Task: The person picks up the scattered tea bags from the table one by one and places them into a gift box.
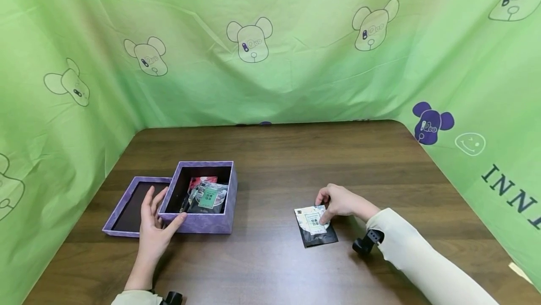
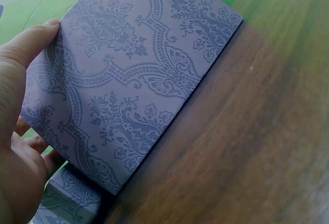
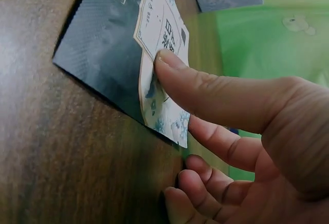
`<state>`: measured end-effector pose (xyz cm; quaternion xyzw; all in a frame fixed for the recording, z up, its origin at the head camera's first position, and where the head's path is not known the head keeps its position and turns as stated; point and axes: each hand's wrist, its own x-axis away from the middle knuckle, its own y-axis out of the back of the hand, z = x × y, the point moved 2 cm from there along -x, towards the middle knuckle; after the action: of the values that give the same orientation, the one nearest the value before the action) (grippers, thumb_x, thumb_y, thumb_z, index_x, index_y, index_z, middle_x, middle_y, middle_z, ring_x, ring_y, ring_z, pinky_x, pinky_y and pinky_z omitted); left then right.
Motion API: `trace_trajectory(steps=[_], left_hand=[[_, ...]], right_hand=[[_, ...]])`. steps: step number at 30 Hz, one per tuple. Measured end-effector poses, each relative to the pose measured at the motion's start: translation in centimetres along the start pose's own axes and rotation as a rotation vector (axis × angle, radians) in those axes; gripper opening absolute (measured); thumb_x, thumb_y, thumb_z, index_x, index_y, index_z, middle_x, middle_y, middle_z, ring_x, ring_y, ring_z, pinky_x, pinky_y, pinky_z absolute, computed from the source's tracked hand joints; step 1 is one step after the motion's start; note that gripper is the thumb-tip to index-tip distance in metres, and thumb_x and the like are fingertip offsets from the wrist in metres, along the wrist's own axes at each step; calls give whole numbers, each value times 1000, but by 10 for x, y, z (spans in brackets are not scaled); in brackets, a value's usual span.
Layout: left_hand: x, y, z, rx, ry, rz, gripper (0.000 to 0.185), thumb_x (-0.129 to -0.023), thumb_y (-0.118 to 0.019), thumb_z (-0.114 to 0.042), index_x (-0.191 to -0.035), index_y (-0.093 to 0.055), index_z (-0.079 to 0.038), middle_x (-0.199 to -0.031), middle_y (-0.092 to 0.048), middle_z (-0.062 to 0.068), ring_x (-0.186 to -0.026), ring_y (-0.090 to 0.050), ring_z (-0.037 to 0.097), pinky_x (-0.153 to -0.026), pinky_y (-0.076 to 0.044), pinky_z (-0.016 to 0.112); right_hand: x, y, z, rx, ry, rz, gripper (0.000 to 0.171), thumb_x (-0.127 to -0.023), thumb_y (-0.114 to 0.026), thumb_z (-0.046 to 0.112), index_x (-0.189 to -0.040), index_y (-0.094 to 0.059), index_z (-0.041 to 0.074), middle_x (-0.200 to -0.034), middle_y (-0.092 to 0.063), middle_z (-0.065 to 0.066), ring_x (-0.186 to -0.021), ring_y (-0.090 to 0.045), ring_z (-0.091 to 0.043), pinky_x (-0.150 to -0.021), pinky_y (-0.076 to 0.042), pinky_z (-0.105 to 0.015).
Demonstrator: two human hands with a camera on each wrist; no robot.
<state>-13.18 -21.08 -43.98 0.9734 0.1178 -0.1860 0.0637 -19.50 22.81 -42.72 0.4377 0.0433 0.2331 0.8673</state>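
A flat black tea sachet with a white paper label lies on the table, right of the middle. My right hand pinches its far right edge, thumb on the label and forefinger behind; the other fingers are curled below. At the left, my left hand holds the near left corner of a purple patterned box. Its thumb lies at the front rim, the fingers along the left wall. Inside the open box are several sachets, among them one with a green label and a red one.
The purple box lid, dark inside, lies inner side up to the left of the box, partly behind my left hand. Green printed cloth hangs round the back and sides of the brown wooden table.
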Motion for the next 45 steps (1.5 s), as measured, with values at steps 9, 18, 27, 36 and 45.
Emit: trace_trajectory(steps=[9, 18, 27, 36, 45], left_hand=[[0, 2, -2, -26, 17, 4, 96, -78, -68, 22, -155, -15, -3, -141, -46, -4, -122, -46, 0, -99, -35, 12], [0, 1, -2, -3, 14, 7, 97, -78, -67, 23, -155, -15, -2, -140, -47, -8, -122, -47, 1, -98, -36, 13], [0, 1, -2, -11, 16, 7, 96, -78, -67, 23, -155, -15, -1, -139, -46, -8, -122, -47, 1, -99, -35, 13], [0, 0, -3, -12, 12, 4, 96, -78, -67, 24, -155, -16, -3, -139, -47, -9, -121, -47, 1, -99, -35, 13], [1, 1, -3, -24, 25, 3, 96, -78, -68, 22, -155, -15, -3, -140, -46, -7, -122, -46, 0, -99, -35, 12]], right_hand=[[0, 6, -2, -79, -19, 16, 25, -62, -86, -1, -74, -66, 6, -68, -59, 4, -64, -52, -10, -61, -45, -27], [-1, 13, -7, -332, -94, 94, 12, -73, -67, -19, -80, -68, -10, -68, -62, -3, -60, -59, -12, -55, -56, -30], [-3, 15, -10, -487, -124, 151, 12, -74, -64, -23, -85, -64, -18, -69, -62, -6, -61, -61, -14, -57, -57, -30], [-19, 23, 1, -587, -113, 179, 16, -77, -63, -22, -94, -61, -23, -72, -63, -7, -65, -62, -15, -62, -57, -30], [-43, 18, 29, -660, -87, 154, 15, -79, -63, -21, -94, -63, -21, -75, -65, -15, -66, -63, -16, -63, -57, -31]])
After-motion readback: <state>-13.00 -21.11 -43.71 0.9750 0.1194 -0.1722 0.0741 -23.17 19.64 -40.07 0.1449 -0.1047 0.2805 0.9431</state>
